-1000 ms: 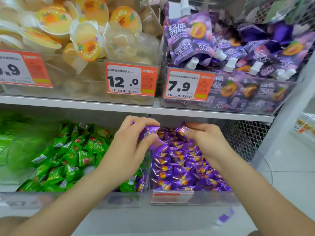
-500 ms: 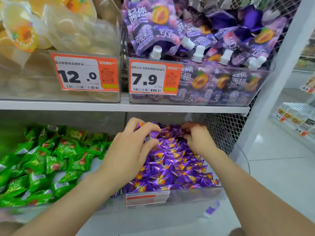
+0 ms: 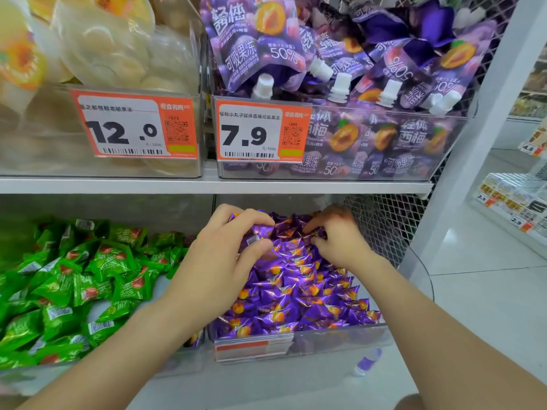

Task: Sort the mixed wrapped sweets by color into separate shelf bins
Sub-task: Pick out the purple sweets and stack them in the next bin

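A clear bin (image 3: 340,338) on the lower shelf holds a heap of purple wrapped sweets (image 3: 299,294). My left hand (image 3: 219,261) is over the bin's back left part, with fingers and thumb curled round a few purple sweets (image 3: 254,236). Over the back of the heap, my right hand (image 3: 340,241) pinches purple wrappers with curled fingers. To the left, a second clear bin (image 3: 177,362) holds green wrapped sweets (image 3: 77,285). A few purple sweets (image 3: 194,340) lie at that bin's front right corner, partly hidden by my left forearm.
The upper shelf (image 3: 207,184) carries a bin of yellow jelly cups (image 3: 112,60) and a bin of purple spouted pouches (image 3: 355,69), each with an orange price tag. Wire mesh (image 3: 381,232) closes the shelf's right side. A white post (image 3: 473,128) stands beside it.
Both hands have sunk lower into the back of the purple heap. The view has shifted right and closer, so the purple bin sits nearer the middle.
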